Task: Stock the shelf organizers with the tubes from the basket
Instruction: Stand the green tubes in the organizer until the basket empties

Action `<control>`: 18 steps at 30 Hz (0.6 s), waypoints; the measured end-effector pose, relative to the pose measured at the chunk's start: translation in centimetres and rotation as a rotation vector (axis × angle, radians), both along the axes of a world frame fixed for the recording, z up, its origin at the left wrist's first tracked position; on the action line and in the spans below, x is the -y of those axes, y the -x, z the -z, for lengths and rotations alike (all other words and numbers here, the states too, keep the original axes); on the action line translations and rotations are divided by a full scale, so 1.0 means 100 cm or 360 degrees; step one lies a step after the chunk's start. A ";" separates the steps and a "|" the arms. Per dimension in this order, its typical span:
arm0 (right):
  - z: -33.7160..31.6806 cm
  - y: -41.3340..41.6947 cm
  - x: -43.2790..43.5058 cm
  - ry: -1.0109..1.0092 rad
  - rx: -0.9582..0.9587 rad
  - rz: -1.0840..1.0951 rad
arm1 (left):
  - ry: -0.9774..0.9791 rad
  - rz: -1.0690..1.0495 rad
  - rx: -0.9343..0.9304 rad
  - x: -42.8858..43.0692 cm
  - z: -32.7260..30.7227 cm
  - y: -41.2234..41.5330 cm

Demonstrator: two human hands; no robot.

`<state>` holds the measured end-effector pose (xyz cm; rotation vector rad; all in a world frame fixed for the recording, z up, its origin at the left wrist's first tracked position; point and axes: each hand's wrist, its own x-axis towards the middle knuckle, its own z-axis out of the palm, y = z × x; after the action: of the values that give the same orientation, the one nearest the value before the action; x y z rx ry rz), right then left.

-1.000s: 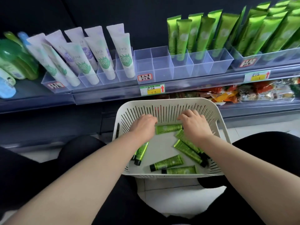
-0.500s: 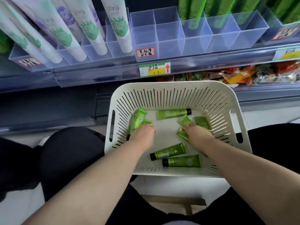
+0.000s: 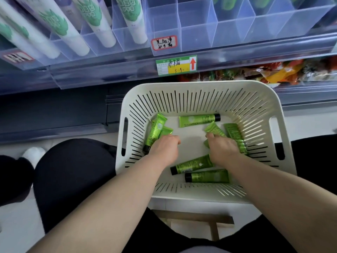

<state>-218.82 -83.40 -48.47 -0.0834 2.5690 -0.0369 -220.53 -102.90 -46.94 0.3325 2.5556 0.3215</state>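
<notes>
- While gathering is the step in hand, the left hand (image 3: pixel 164 148) curls round two green tubes (image 3: pixel 155 132) at the nine o'clock side of the basket (image 3: pixel 191 84), their crimped ends pointing to twelve.
- At the middle, three loose tubes (image 3: pixel 198 120) lie flat: one at twelve, two at six.
- At three o'clock the right hand (image 3: pixel 221 148) grips more green tubes under curled fingers.
- Next move, I judge: lift both handfuls to the clear shelf organizers (image 3: pixel 235 31) at twelve o'clock and stand them caps down.
</notes>
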 end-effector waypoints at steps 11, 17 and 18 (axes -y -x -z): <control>-0.045 0.016 -0.003 0.0207 -0.0262 0.0082 | 0.0023 0.0106 0.0138 -0.014 -0.012 -0.005; -0.064 -0.003 -0.023 0.0376 -0.0359 0.0176 | 0.0196 0.0461 0.0344 -0.058 -0.010 -0.004; -0.063 -0.008 -0.025 0.0410 -0.0323 0.0190 | 0.0313 0.0612 0.0370 -0.064 -0.008 -0.006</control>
<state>-218.04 -80.94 -42.20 -0.0319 2.7558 -0.4253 -219.90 -96.52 -46.18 0.6567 2.2130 -0.0340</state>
